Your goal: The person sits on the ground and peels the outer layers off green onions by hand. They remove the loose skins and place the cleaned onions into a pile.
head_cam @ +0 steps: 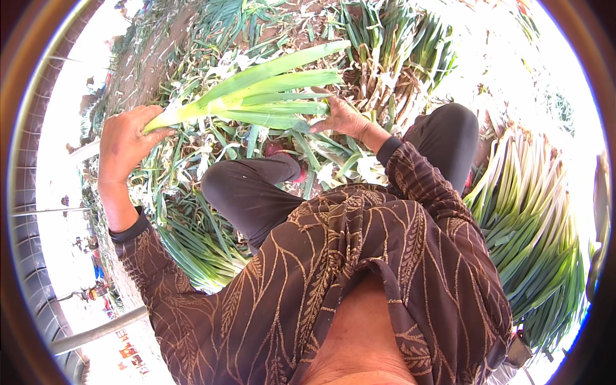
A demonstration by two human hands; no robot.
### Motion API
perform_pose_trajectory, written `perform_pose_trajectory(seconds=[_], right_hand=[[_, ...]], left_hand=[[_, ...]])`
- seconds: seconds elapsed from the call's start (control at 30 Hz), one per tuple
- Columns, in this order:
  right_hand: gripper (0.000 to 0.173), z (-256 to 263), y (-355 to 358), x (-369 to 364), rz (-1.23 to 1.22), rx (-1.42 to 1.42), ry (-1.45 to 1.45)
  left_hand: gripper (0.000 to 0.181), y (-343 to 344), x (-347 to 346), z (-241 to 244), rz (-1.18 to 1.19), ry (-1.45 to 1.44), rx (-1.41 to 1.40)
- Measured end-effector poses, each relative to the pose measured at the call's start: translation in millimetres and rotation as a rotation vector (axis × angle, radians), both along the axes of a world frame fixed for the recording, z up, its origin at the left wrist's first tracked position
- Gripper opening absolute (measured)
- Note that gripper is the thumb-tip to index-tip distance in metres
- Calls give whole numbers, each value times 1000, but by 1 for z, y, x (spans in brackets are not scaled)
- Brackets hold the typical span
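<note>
A long green onion (221, 102) spans the space between my hands, its bright green leaves fanned toward the right. My left hand (127, 139) is closed around its pale stem end, which the fingers partly hide. At the leaf tips is my right hand (344, 115), with the lower leaves between thumb and fingers; some fingers are hidden behind them. The two uppermost leaves extend past that hand, free of it. Below, loose trimmed leaves (231, 139) and pale peelings cover the ground between and beyond my bent knees.
A large pile of green onions (534, 216) lies to my right, white stems pointing away from me. Another bundle (394, 53) stands ahead, roots and dry skins toward me. More green onions (202, 250) lie beside my left thigh. A pale pole (98, 332) is at lower left.
</note>
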State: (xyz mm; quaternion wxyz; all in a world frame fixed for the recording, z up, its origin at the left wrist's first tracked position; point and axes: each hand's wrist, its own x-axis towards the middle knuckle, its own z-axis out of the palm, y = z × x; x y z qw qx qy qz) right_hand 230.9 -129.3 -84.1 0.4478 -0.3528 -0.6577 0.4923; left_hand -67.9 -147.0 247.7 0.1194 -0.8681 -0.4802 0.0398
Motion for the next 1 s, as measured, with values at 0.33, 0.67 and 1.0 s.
perform_pose_trajectory(seconds=[0.33, 0.67, 1.0], right_hand=[[48, 43, -53, 8, 278, -468, 55], [38, -54, -23, -15, 388, -491, 223], [31, -85, 7, 68, -721, -499, -829]], left_hand=[[31, 8, 11, 13, -138, -49, -16], [34, 1, -13, 20, 12, -39, -56], [35, -5, -51, 39, 103, -7, 223]])
